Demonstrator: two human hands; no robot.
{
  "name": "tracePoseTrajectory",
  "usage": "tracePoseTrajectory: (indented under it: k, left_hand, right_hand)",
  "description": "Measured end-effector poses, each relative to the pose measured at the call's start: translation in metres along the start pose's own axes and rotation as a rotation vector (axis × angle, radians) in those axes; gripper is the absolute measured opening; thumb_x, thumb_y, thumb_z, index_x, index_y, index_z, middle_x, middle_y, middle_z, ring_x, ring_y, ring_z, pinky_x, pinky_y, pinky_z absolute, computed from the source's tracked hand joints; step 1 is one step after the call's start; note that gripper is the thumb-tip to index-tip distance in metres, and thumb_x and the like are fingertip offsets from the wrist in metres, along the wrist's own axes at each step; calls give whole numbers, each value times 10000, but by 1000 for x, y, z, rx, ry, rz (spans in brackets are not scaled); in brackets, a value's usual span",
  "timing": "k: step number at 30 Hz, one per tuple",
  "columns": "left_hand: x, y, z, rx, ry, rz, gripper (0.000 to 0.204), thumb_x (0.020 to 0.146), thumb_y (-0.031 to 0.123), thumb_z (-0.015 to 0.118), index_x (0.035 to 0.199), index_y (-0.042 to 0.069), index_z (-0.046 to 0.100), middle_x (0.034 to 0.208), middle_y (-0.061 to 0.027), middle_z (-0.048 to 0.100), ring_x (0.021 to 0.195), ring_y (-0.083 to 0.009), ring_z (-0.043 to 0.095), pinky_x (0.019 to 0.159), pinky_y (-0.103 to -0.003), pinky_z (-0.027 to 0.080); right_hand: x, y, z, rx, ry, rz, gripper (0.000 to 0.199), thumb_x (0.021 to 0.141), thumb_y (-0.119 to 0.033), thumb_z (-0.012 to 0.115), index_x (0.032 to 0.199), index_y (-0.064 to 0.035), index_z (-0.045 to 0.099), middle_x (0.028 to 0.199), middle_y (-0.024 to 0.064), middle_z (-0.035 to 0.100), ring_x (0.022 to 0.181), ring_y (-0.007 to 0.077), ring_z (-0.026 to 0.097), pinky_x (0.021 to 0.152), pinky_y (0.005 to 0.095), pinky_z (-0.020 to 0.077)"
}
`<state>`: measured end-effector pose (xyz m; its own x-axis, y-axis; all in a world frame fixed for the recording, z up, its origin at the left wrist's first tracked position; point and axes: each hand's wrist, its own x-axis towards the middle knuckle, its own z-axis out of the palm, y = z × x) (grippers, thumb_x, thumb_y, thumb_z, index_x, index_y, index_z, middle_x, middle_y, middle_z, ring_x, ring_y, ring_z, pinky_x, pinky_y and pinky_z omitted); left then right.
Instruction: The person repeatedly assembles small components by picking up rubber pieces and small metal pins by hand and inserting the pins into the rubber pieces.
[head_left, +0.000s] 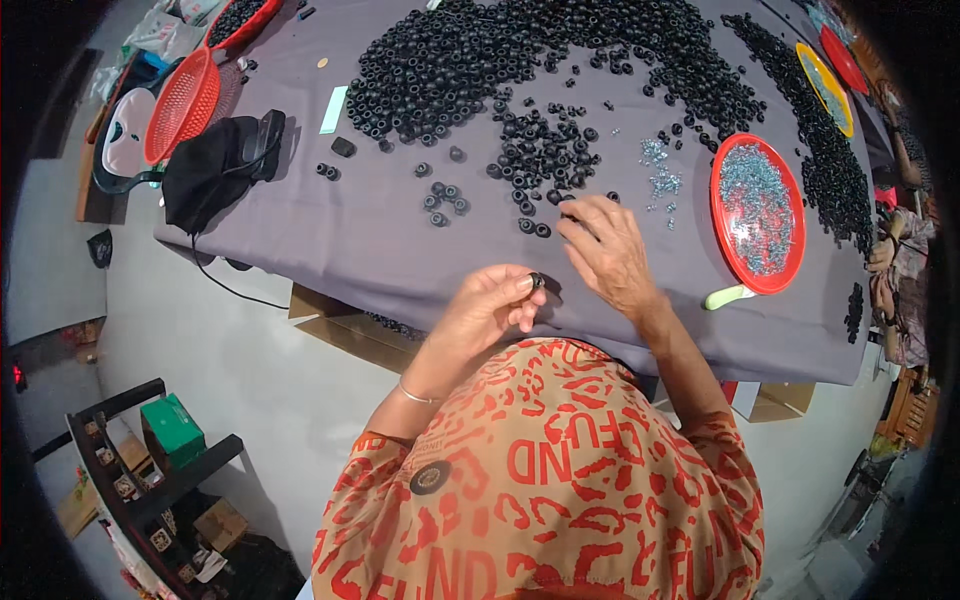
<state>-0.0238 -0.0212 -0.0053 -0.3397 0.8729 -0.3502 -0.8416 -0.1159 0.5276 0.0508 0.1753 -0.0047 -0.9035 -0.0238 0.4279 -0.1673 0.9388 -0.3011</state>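
Between the thumb and fingers of my left hand (pixel 500 300) is a small black ring-shaped part (pixel 537 281), held just above the cloth near the table's front edge. To its right, my right hand (pixel 612 258) reaches over the cloth with bent fingers apart; nothing shows in them. Its fingertips are beside the near end of a small heap of black round parts (pixel 545 150), some with a hole in the middle. A few similar loose parts (pixel 445 200) lie farther left.
A large pile of black parts (pixel 430 75) covers the far side of the grey tablecloth (pixel 350 230). Small shiny pieces (pixel 660 175) lie loose right of my right hand, near a red tray (pixel 715 200) of them. A green-handled tool (pixel 727 297) touches the tray. A black bag (pixel 210 175) sits left.
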Motion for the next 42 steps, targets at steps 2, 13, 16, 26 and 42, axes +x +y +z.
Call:
tracePoseTrajectory:
  k: [2, 13, 16, 26, 42]
  left_hand:
    - [1, 0, 0, -7, 7, -2, 175, 898, 144, 550, 952, -20, 576, 809, -85, 616, 620, -99, 574, 550, -235, 512]
    - [2, -3, 4, -35, 12, 14, 163, 894, 143, 558, 947, -11, 567, 814, -81, 614, 624, -96, 573, 538, -232, 520]
    - [1, -2, 4, -24, 54, -1, 165, 896, 149, 557, 942, -9, 568, 812, -77, 614, 621, -92, 572, 534, -227, 518]
    - [0, -4, 8, -42, 37, 24, 156, 881, 146, 576, 937, 1, 574, 794, -86, 608, 589, -96, 562, 522, -232, 508]
    - [-1, 7, 58, -131, -84, 5, 155, 893, 126, 553, 946, -19, 552, 809, -105, 610, 618, -113, 580, 521, -234, 530]
  right_hand:
    - [-2, -2, -7, 68, 5, 45, 298, 662, -39, 666, 951, -67, 600, 1058, 55, 553, 1029, 260, 490, 818, 366, 389]
    - [46, 2, 11, 28, 132, 131, 118, 685, -74, 660, 796, -87, 621, 792, 26, 516, 802, 217, 482, 688, 354, 367]
    - [50, 2, 24, 4, 66, 148, 118, 683, -92, 660, 793, -92, 620, 784, 28, 522, 804, 226, 482, 687, 353, 355]
    - [18, -16, -36, 1333, -6, 687, 126, 832, 21, 561, 950, -5, 596, 893, 40, 606, 803, 102, 565, 651, 250, 486]
    - [-21, -49, -69, 1236, 216, 625, 254, 747, 133, 614, 974, 38, 548, 907, 72, 574, 831, 107, 562, 740, 228, 472]
